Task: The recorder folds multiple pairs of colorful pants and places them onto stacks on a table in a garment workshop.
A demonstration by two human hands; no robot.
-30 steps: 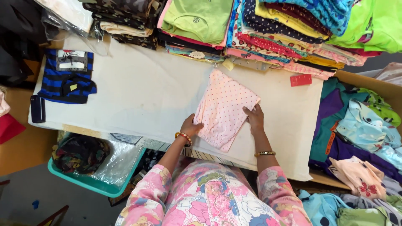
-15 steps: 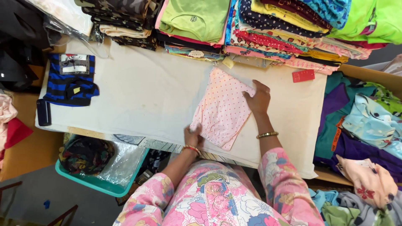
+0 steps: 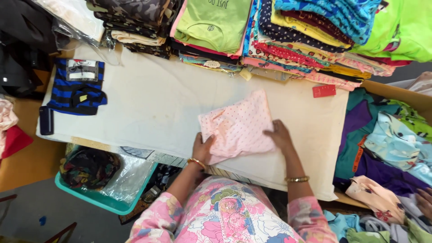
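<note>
A white-covered bench (image 3: 148, 108) carries a folded pink dotted garment (image 3: 238, 128) near its front edge, a blue-and-black striped garment (image 3: 76, 87) at one end, a small red tag (image 3: 324, 91), and stacks of folded clothes (image 3: 270, 40) along the far side.

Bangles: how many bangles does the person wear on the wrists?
2. One gold bangle is on the left wrist, beside the pink dotted garment; one is on the right wrist. Sleeves may hide more.
</note>
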